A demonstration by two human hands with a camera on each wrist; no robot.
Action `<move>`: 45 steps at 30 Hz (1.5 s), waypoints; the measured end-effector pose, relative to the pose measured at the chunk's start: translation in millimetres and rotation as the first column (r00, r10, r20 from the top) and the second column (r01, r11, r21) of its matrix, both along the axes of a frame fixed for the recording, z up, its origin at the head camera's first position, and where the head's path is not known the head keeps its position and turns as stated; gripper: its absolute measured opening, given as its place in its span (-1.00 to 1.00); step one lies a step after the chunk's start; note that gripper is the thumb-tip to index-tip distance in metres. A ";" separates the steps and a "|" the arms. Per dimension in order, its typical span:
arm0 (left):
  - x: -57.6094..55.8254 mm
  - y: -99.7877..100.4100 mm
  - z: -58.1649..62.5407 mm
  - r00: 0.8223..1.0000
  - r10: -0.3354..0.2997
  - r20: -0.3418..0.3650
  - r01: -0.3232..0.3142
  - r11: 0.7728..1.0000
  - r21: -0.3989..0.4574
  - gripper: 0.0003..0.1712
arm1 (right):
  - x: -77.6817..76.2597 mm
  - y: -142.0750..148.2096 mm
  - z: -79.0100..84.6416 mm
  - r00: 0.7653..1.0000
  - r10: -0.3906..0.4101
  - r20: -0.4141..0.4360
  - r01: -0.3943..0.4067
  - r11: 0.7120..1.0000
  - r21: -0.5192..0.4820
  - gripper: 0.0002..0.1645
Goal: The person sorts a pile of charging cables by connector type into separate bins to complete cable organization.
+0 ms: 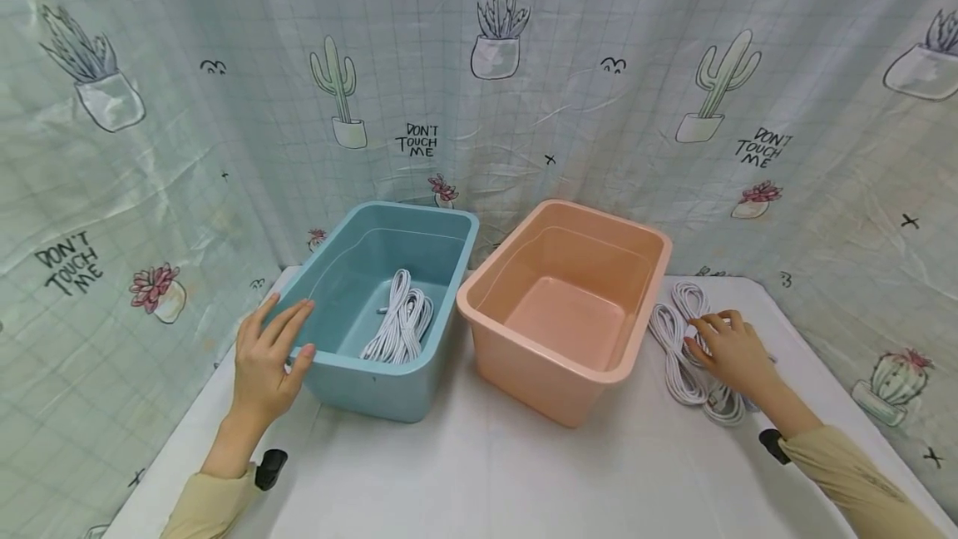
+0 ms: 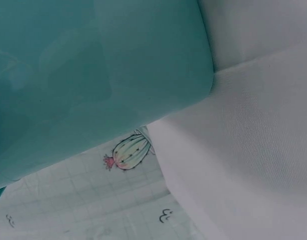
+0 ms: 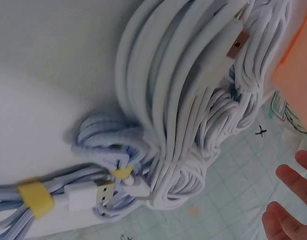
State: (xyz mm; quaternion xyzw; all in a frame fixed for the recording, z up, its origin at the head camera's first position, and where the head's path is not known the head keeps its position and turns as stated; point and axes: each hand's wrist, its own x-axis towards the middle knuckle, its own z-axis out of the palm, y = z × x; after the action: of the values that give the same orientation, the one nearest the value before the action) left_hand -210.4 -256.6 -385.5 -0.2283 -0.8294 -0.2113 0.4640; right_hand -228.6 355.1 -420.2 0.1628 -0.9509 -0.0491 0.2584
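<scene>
Toward the far left corner of the table [image 1: 486, 481]: one blue bin [image 1: 367, 393], coiled white cable [image 1: 400, 327] lying inside. Toward the middle of the far edge: one orange bin [image 1: 524, 377]. Near the far right corner, beside the orange bin: one pile of coiled cables [image 1: 677, 364], white and bluish, including a bundle with a yellow tie [image 3: 36, 200] and a white plug [image 3: 83, 196]. Left hand [image 1: 265, 356]: at the blue bin's near left corner, fingers spread; rim contact uncertain. Right hand [image 1: 729, 352]: over the pile, fingers parted and loosely bent, no grip seen. Progress, by judgement: partial; some cable binned, the pile outstanding.
</scene>
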 end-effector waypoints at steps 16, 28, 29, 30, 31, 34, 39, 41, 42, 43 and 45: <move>-3.5 2.3 -0.4 1.000 -0.010 0.005 0.010 1.000 0.004 -0.29 | -21.0 -15.9 -18.9 0.985 -0.091 0.149 0.092 0.996 0.003 -0.57; -2.9 1.0 -0.8 1.000 -0.002 -0.005 0.002 1.000 0.000 -0.30 | -32.1 -27.8 -34.0 0.980 -0.085 0.179 0.084 0.996 0.014 -0.67; -2.9 1.0 -0.9 1.000 -0.004 -0.006 0.004 1.000 0.000 -0.30 | -32.9 -28.0 -34.6 0.977 -0.096 0.189 0.094 0.995 0.020 -0.66; -2.9 0.9 -0.9 1.000 -0.005 -0.006 0.005 1.000 0.000 -0.30 | -33.6 -28.2 -35.3 0.975 -0.105 0.194 0.102 0.994 0.026 -0.66; -2.8 0.8 -1.0 1.000 -0.007 -0.007 0.007 1.000 0.000 -0.30 | -34.3 -28.0 -36.1 0.974 -0.114 0.196 0.110 0.993 0.033 -0.64; -2.6 0.5 -1.3 1.000 -0.008 -0.009 0.008 1.000 0.000 -0.30 | -36.2 -26.9 -39.9 0.970 -0.139 0.201 0.130 0.990 0.058 -0.61; -2.1 0.6 -1.5 1.000 -0.010 -0.009 0.010 1.000 0.000 -0.31 | -37.3 -23.5 -45.9 0.971 -0.149 0.187 0.140 0.988 0.058 -0.60; -2.0 0.6 -1.4 1.000 -0.012 -0.012 0.012 1.000 0.002 -0.31 | -37.4 -22.6 -47.4 0.973 -0.147 0.176 0.140 0.989 0.050 -0.61; -1.9 0.7 -1.3 1.000 -0.012 -0.013 0.013 1.000 0.003 -0.30 | -37.7 -22.2 -48.0 0.974 -0.147 0.171 0.141 0.989 0.047 -0.61; -1.8 0.7 -1.3 1.000 -0.013 -0.015 0.013 1.000 0.003 -0.30 | -38.0 -21.9 -48.7 0.975 -0.148 0.168 0.142 0.989 0.046 -0.61; -1.8 0.8 -1.2 1.000 -0.012 -0.018 0.012 1.000 0.004 -0.30 | -38.9 -21.6 -49.2 0.974 -0.156 0.163 0.149 0.987 0.056 -0.60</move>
State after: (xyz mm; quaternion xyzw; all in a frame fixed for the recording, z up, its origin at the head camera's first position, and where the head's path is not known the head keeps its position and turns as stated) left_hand -212.2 -255.8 -386.7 -0.2343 -0.8234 -0.2138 0.4705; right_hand -267.5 333.4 -469.3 0.0984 -0.9777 -0.0754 0.1698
